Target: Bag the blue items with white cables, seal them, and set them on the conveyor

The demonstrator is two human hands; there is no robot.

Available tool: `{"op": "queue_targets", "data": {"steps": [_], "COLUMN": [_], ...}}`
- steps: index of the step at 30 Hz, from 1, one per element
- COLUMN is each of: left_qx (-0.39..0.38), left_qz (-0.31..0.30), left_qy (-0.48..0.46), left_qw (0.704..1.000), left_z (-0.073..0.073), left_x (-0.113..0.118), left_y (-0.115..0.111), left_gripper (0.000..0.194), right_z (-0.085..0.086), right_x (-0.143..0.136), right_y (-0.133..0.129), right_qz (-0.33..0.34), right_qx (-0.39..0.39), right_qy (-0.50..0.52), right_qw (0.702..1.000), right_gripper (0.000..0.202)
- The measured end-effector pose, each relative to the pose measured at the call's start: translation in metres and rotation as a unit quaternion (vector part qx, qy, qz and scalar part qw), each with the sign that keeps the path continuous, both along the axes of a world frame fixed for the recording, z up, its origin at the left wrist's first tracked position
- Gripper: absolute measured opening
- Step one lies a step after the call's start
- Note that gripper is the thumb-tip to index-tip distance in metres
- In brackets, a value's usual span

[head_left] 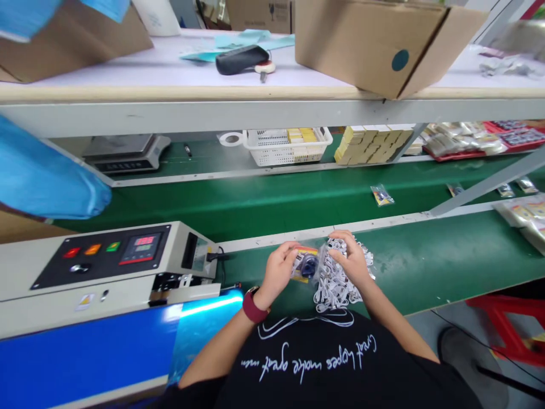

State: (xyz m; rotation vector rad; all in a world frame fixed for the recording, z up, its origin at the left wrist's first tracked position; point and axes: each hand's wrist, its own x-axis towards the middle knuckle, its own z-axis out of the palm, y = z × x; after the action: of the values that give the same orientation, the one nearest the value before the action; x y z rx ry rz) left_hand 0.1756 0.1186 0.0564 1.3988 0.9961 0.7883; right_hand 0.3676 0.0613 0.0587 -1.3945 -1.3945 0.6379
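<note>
Between my hands is a small clear plastic bag (305, 264) with a yellow and red card and a dark coiled item inside. My left hand (279, 271) pinches the bag's left edge between thumb and fingers. At the bag's other end, my right hand (349, 258) has its fingers closed on the clear plastic edge, over the pile. A heap of white coiled cables (334, 287) lies on the green table (409, 261) under and beside my right hand.
A sealing machine (183, 250) with a blue belt (106, 346) stands at the left. Behind runs a green conveyor (272, 199) with a bagged item (382, 195). A white basket (285, 149), yellow card stacks (372, 145) and a scale (128, 152) sit beneath the shelf (191, 111).
</note>
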Motion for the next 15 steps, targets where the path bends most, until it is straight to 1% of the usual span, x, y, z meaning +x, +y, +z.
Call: {"op": "queue_targets", "data": {"steps": [1,3,4,6,8,11,13,15], "left_qx": [-0.005,-0.012,-0.013,-0.005,0.019,0.069,0.081,0.077], "left_qz": [0.012,0.02,0.025,0.046,0.085,0.179,0.241,0.288], "left_qy": [-0.007,-0.018,-0.023,-0.03,-0.042,-0.072,-0.083,-0.077], "left_qw": [1.0,1.0,0.999,0.998,0.995,0.979,0.964,0.951], "left_z": [-0.001,-0.001,-0.001,-0.002,-0.005,-0.01,-0.014,-0.016], "left_x": [-0.005,-0.016,-0.021,-0.03,-0.04,-0.05,-0.054,-0.057], "left_y": [-0.002,-0.007,-0.01,-0.017,-0.024,-0.032,-0.036,-0.039], "left_gripper": [0.025,0.025,0.025,0.025,0.025,0.026,0.027,0.029], "right_z": [-0.008,-0.023,-0.029,-0.036,-0.036,-0.03,-0.023,-0.017], "right_x": [-0.007,-0.025,-0.035,-0.057,-0.077,-0.1,-0.114,-0.126], "right_y": [-0.001,-0.004,-0.004,-0.005,-0.005,-0.003,-0.001,0.002], "right_qz": [-0.025,-0.018,-0.01,-0.015,-0.035,-0.059,-0.069,-0.066], "right_qx": [-0.014,-0.056,-0.071,-0.072,-0.042,0.005,0.011,-0.019], "right_qy": [0.056,0.143,0.171,0.203,0.217,0.253,0.314,0.401], "right_qw": [0.998,0.988,0.983,0.976,0.975,0.966,0.947,0.914], "right_gripper": [0.031,0.026,0.022,0.016,0.014,0.016,0.02,0.024]}}
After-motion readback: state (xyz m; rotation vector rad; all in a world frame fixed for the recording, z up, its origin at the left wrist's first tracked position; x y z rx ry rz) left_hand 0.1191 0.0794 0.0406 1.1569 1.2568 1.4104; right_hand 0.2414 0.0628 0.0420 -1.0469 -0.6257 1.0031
